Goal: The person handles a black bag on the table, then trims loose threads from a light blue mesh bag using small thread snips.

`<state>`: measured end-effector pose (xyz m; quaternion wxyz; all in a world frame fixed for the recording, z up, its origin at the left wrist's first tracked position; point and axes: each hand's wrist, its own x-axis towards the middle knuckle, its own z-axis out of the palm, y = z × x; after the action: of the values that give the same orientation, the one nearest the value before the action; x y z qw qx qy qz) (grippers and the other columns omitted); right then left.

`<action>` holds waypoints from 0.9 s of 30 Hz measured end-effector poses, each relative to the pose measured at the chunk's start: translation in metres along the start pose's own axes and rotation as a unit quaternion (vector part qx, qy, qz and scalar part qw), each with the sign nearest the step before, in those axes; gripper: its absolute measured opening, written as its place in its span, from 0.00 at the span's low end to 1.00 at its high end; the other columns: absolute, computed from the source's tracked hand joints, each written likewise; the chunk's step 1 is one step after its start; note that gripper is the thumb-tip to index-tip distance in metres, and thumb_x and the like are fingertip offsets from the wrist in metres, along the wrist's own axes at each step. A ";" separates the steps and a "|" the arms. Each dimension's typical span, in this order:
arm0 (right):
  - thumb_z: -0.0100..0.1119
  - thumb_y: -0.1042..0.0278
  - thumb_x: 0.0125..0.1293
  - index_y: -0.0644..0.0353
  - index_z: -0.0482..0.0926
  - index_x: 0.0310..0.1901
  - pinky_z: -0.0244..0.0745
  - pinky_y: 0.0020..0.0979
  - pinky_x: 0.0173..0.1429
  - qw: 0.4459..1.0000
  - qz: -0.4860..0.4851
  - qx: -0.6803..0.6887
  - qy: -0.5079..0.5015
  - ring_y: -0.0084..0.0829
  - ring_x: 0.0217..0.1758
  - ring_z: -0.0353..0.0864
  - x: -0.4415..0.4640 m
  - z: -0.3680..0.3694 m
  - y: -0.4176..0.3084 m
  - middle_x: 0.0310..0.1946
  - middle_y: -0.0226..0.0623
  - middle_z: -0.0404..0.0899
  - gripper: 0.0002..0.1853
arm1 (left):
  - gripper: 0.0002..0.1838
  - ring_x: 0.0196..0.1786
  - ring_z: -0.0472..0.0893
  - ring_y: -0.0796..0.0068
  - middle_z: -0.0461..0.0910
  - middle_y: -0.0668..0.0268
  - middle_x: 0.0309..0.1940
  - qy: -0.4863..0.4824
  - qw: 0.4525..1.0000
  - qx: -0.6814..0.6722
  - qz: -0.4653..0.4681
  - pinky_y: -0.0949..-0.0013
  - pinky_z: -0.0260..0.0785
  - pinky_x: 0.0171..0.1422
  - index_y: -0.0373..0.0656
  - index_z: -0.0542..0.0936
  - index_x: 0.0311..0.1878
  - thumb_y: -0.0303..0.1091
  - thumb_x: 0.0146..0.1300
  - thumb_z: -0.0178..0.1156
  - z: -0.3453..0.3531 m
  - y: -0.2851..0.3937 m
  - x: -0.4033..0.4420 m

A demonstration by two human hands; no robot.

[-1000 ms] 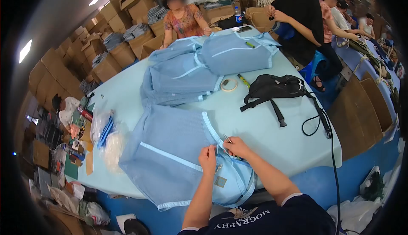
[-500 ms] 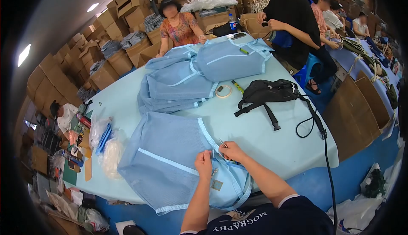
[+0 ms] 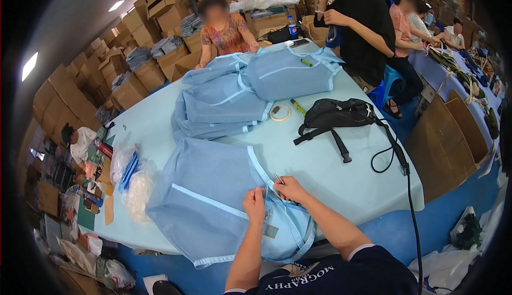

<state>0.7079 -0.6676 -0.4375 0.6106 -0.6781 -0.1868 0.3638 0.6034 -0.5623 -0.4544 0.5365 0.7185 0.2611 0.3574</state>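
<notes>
A blue mesh piece [image 3: 202,177] with light-blue binding, looking like a bag, lies spread at the near side of the table. My left hand [image 3: 254,203] is closed in a pinch at its bound edge; whether a thread is also between the fingers is too small to tell. Just to the right, my right hand [image 3: 291,189] grips small metal snips [image 3: 278,178], whose tips point up and away from me. A small tan patch [image 3: 271,231] and a light-blue strap [image 3: 308,241] show below my hands.
More blue mesh pieces [image 3: 218,103] lie beyond, with a tape roll [image 3: 280,113] and a green marker [image 3: 298,107] beside them. A black waist bag [image 3: 341,114] and its cable [image 3: 409,204] are at right. Plastic bags [image 3: 141,196] sit left. People sit and stand around the table.
My hands have stayed almost in place at the bound edge. The standing person across the table has raised one hand towards the face.
</notes>
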 end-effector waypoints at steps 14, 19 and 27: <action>0.54 0.66 0.56 0.63 0.73 0.31 0.61 0.20 0.15 1.000 0.008 -0.012 0.007 0.17 0.13 0.68 0.000 0.000 -0.005 0.16 0.31 0.72 0.08 | 0.13 0.25 0.68 0.83 0.74 0.69 0.21 0.009 1.000 0.018 0.009 0.77 0.62 0.31 0.34 0.77 0.27 0.34 0.61 0.51 0.000 0.000 0.001; 0.58 0.64 0.53 0.62 0.74 0.31 0.67 0.26 0.21 0.986 -0.073 -0.114 0.096 0.26 0.17 0.72 -0.002 -0.015 0.003 0.18 0.35 0.74 0.11 | 0.13 0.26 0.70 0.83 0.75 0.68 0.22 0.006 1.000 0.014 0.011 0.77 0.63 0.32 0.35 0.78 0.28 0.34 0.60 0.52 0.000 0.000 0.002; 0.63 0.63 0.48 0.60 0.73 0.42 0.70 0.37 0.42 0.861 -0.064 -0.449 0.229 0.39 0.42 0.74 -0.032 -0.051 -0.015 0.42 0.40 0.72 0.19 | 0.11 0.26 0.73 0.75 0.76 0.62 0.23 0.015 1.000 0.016 0.000 0.72 0.65 0.32 0.35 0.77 0.27 0.33 0.59 0.52 0.003 0.004 0.001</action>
<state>0.7266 -0.7228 -0.4148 0.2874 -0.9296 -0.2278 0.0356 0.6070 -0.5644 -0.4510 0.5213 0.7216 0.2744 0.3637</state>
